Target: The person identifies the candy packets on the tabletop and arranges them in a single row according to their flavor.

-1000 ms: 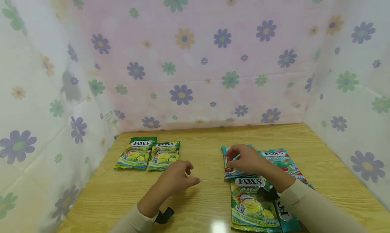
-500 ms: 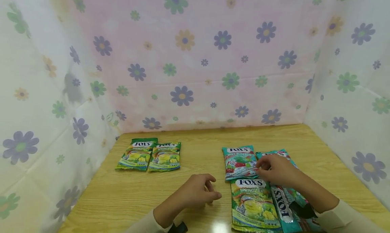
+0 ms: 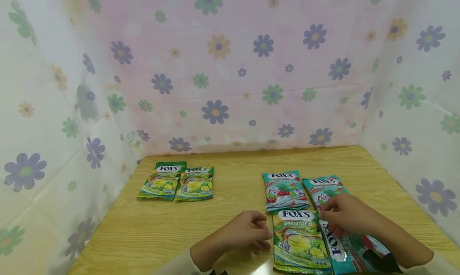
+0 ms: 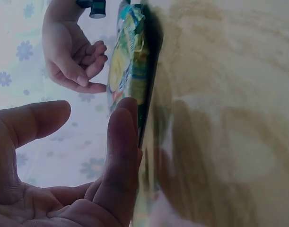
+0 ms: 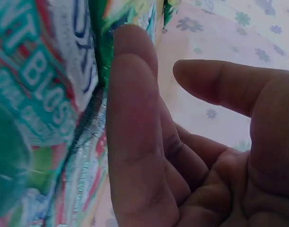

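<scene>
My left hand, fingers loosely bent, is at the left edge of a large yellow-green Fox's Spring Tea candy bag. Seen in the left wrist view, thumb and fingers are apart, fingertips overlapping the edge of that bag. Over the bag's upper right corner hovers my right hand, thumb apart from the fingers and nothing between them. Beneath it lies a teal Mint Blossom candy bag turned sideways. Behind are two upright Mint Blossom bags, one at left, one at right partly hidden by this hand.
Two Spring Tea bags, the outer one and the inner one, lie side by side at the far left of the wooden table. Flowered cloth walls the table in at the back and both sides.
My right hand has moved off the left Mint Blossom bag, rightward and toward me, uncovering it. The left hand has come right, up to the large Spring Tea bag. The bags lie as before.
</scene>
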